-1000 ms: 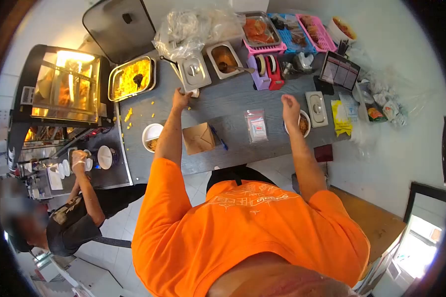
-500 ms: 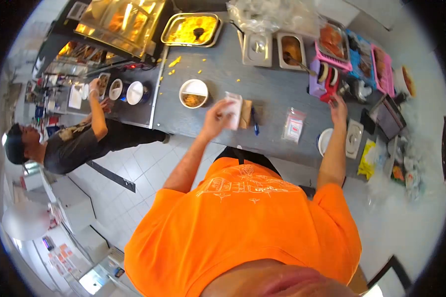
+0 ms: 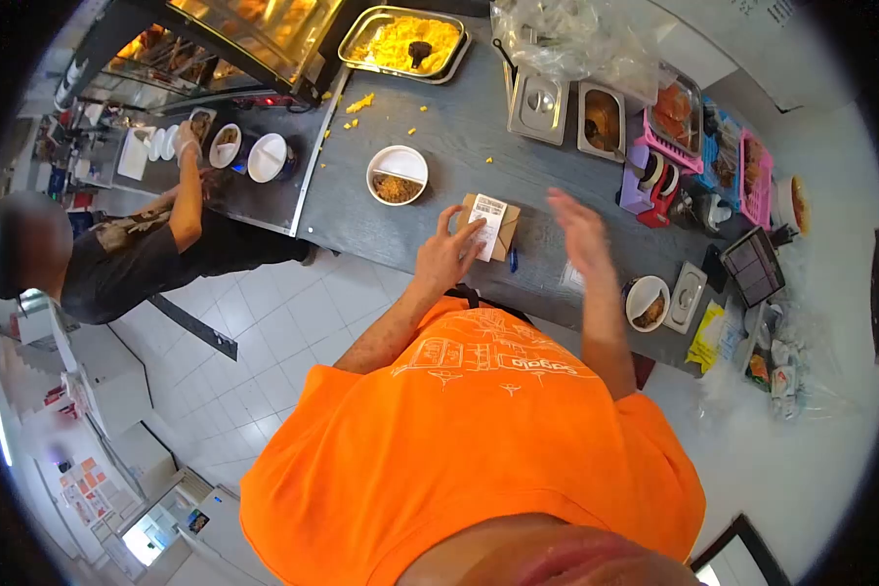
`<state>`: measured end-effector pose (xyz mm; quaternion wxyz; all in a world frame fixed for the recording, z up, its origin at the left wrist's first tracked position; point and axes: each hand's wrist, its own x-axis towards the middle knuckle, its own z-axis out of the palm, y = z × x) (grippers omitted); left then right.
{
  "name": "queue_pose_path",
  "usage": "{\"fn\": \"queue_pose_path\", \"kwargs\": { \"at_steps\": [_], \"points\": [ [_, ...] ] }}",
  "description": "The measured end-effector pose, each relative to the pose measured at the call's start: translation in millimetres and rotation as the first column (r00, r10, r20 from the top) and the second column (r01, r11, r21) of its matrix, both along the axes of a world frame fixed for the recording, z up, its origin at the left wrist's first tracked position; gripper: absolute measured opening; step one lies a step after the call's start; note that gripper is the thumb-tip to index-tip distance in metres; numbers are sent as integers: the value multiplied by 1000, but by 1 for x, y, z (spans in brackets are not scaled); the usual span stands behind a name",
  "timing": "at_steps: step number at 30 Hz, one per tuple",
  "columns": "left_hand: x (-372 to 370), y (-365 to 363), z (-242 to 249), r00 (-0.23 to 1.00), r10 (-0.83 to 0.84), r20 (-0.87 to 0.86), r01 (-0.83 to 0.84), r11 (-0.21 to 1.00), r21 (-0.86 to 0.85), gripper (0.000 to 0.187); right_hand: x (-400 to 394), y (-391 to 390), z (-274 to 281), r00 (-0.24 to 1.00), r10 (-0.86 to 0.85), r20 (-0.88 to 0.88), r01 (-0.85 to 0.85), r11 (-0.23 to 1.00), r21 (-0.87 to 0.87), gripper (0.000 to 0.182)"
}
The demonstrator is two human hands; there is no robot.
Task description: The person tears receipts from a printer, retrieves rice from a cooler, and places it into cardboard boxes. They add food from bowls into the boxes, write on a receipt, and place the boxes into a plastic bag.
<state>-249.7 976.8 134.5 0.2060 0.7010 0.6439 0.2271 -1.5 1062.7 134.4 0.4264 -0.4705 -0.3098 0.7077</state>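
My left hand point(image 3: 446, 252) rests with spread fingers on a white printed slip point(image 3: 486, 217). The slip lies over a folded brown paper piece point(image 3: 507, 234) on the counter, beside a blue pen point(image 3: 514, 260). Over the counter to the right is my right hand point(image 3: 583, 234), slightly blurred, its fingers stretched toward the slip; nothing shows plainly in it. Partly behind that hand lies a clear packet point(image 3: 571, 276). A round white bowl point(image 3: 397, 159) with a divider and brown food stands left of the slip.
A red tape dispenser point(image 3: 660, 207) stands at the right, near metal containers point(image 3: 538, 105) and a pink basket point(image 3: 755, 186). A second bowl point(image 3: 647, 303) sits near the front edge. A tray of yellow food point(image 3: 405, 41) is at the back. A co-worker point(image 3: 137, 234) handles containers at the left.
My right hand has left the tape dispenser and moved left toward the slip. My left hand has laid the slip on the brown paper. The right-hand bowl is more visible.
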Motion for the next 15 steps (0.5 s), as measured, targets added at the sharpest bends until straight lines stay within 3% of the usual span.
{"fn": "queue_pose_path", "kwargs": {
  "at_steps": [2,6,8,9,10,11,12,14,15],
  "points": [
    [-2,2,-3,1000,-17,16,16,1000,21,37,-55,-4,-1,985,134,107,-150,976,160,26],
    [-8,2,-12,998,-67,17,65,992,104,40,-98,0,-40,939,115,325,-136,990,42,27],
    [-10,1,-16,995,-86,46,82,993,86,41,-97,2,-45,800,67,596,-161,981,106,28],
    [-13,2,-16,993,-99,65,94,993,72,41,-93,5,-61,798,86,597,-186,977,107,28],
    [-15,3,-13,993,-105,56,100,991,93,41,-86,8,-88,835,-1,551,-99,983,153,24],
    [-17,3,-13,997,-63,55,58,994,95,41,-94,11,-86,863,-82,499,-17,982,190,21],
    [-18,5,-13,993,-90,70,85,994,70,41,-98,13,-82,865,-44,499,-63,979,195,21],
    [-23,7,-18,986,-128,103,121,990,73,42,-112,6,-11,732,-188,655,-78,932,354,19],
    [-25,10,-18,989,-98,108,89,992,85,42,-109,9,-18,734,-172,657,-110,925,365,19]
  ]
}}
